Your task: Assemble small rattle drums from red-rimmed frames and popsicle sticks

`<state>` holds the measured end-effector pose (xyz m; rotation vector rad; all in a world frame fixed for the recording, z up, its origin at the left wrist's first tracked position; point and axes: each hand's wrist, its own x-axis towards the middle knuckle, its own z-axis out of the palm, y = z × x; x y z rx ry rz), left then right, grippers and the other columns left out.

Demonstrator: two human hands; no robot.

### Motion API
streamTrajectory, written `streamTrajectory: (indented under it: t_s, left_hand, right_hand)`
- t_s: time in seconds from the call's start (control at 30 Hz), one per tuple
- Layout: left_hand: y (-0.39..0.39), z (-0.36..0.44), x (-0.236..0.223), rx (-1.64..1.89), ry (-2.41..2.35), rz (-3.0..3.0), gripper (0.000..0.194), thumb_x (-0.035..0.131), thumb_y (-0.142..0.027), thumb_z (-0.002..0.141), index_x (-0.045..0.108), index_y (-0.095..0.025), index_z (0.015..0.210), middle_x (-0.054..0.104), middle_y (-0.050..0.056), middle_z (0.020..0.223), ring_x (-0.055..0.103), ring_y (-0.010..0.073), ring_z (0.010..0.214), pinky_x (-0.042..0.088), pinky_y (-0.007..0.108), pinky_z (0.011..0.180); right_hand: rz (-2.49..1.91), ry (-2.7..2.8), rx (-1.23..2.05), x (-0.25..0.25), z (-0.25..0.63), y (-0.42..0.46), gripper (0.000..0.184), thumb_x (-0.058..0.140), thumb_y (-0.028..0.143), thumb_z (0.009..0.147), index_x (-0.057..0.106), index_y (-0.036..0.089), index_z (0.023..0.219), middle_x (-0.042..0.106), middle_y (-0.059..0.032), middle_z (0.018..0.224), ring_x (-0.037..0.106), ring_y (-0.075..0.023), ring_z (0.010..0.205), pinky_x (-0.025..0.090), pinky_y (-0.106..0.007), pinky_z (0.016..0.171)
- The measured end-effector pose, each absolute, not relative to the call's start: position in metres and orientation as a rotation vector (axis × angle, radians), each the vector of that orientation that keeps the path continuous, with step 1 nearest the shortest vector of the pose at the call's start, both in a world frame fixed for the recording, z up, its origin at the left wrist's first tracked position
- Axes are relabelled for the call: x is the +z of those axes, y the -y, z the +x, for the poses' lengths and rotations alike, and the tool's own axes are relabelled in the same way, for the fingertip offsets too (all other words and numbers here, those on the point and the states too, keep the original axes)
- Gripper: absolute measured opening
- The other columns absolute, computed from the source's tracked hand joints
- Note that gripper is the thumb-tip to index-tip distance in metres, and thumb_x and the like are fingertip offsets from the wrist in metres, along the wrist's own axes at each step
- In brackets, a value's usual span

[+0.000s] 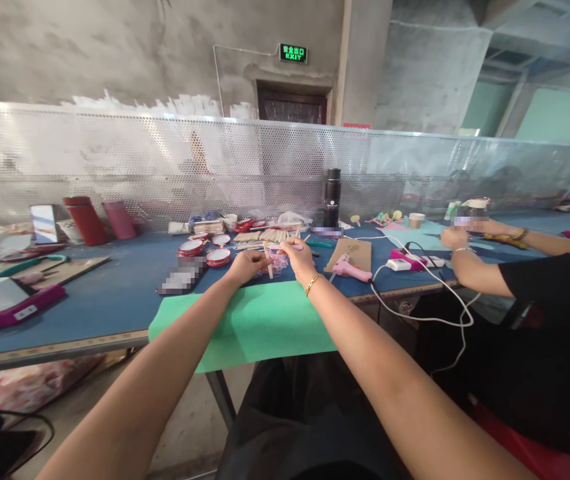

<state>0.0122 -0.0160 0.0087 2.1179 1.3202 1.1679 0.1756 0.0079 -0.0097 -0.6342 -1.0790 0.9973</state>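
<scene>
My left hand [249,268] is closed, its fingers pinching a flat wooden craft stick [269,261] that stands nearly upright. Close beside it, my right hand [299,260] is closed on a thin pink piece [291,247], whose kind is too small to make out. Behind and below the fingers lies a tangle of pink and purple strands [279,265]. Farther back rests a pile of wooden sticks [272,235]. Under my forearms a green sheet [265,327] hangs over the table's front edge.
Left of my hands are small red-rimmed drums [219,257] and a phone [182,276]. To the right lie a pink glue gun [351,268], cardboard [362,249] and a white cable [415,319]. A black bottle [332,200] stands behind. A co-worker's hands [457,239] are at far right.
</scene>
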Motion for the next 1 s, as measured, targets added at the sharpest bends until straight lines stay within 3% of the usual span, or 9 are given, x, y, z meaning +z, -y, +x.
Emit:
streamTrajectory:
  t_s: [1.0]
  left_hand:
    - [0.0117, 0.0093, 0.0052, 1.175, -1.297, 2.119, 0.044, 0.071, -0.059, 0.067, 0.062, -0.017, 0.055, 0.054, -0.003, 0.05, 0.043, 0.0105, 0.049, 0.031, 0.024, 0.048]
  right_hand:
    - [-0.648, 1.051, 0.987, -0.0088, 0.1746, -0.0078, 0.013, 0.068, 0.029, 0.067, 0.058, 0.02, 0.063, 0.064, 0.003, 0.052, 0.066, -0.0148, 0.057, 0.049, -0.024, 0.06]
